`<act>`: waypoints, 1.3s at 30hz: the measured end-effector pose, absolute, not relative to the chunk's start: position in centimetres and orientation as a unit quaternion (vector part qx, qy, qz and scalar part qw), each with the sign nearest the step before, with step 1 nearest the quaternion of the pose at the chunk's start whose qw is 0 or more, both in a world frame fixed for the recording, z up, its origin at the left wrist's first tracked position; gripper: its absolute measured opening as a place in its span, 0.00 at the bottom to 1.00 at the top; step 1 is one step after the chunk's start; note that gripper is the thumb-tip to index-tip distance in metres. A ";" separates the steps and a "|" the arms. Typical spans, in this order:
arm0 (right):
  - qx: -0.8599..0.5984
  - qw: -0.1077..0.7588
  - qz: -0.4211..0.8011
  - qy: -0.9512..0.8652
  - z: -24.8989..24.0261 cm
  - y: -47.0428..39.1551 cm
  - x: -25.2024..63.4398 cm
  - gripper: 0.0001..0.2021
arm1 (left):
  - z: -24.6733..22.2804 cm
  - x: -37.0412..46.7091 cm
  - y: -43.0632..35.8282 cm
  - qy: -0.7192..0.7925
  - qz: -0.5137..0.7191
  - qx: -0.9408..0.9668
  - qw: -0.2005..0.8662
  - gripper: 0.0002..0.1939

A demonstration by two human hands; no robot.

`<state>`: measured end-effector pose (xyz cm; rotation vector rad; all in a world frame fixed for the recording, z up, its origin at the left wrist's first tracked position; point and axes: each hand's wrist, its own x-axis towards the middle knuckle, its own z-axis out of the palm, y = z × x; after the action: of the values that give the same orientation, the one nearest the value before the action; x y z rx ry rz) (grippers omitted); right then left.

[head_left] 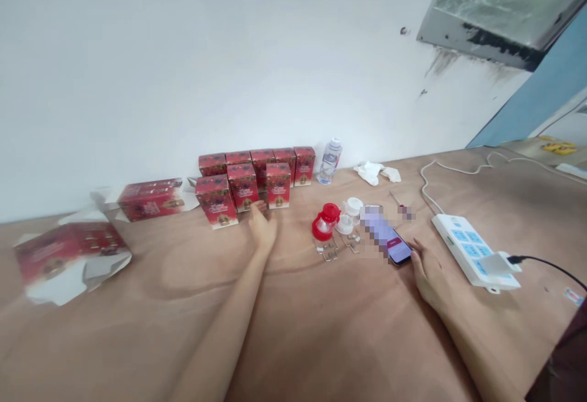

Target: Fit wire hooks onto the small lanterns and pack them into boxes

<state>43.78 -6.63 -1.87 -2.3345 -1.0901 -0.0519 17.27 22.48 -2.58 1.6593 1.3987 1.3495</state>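
Observation:
Several red printed boxes stand in two rough rows against the wall. My left hand reaches to the front row with its fingers loosely apart, close to the lower part of the middle red box; whether it touches that box I cannot tell. Just right of it stands another red box. My right hand rests on the brown cloth, fingers stretched out beside the lower corner of a phone with a lit screen. Between my hands sit a red-lidded clear container and a white-lidded one.
Bent metal wire pieces lie below the containers. A water bottle, crumpled tissue and a screwdriver are farther back. On the right is a power strip with cables. Opened red boxes lie left.

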 end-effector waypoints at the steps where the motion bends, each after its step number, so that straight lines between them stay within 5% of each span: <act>1: -0.868 0.303 -0.016 -0.393 -1.9 -6.7 44.0 0.25 | -2.7 17.2 22.6 0.523 0.514 0.614 0.292 0.16; 8: -0.842 0.487 0.008 -0.234 -2.8 -7.7 45.5 0.17 | -3.2 16.5 22.4 0.511 0.548 0.586 0.308 0.14; 14: -0.833 0.514 0.001 -0.206 -2.4 -7.3 45.4 0.24 | -3.4 14.3 19.2 0.508 0.542 0.592 0.312 0.11; 17: -0.832 0.476 0.006 -0.285 -2.0 -6.9 44.8 0.28 | -3.2 13.3 17.7 0.498 0.533 0.605 0.320 0.11; 25: -0.852 0.249 -0.036 -0.460 -1.4 -6.8 43.5 0.20 | -2.7 11.4 15.5 0.495 0.525 0.608 0.331 0.10; 39: -0.840 0.247 -0.088 -0.476 -1.7 -6.7 43.8 0.22 | -2.0 11.2 14.7 0.489 0.504 0.643 0.304 0.10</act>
<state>43.76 -6.67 -1.67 -2.2900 -1.2970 -0.2409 11.20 14.69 -2.03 1.7040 1.2956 1.3353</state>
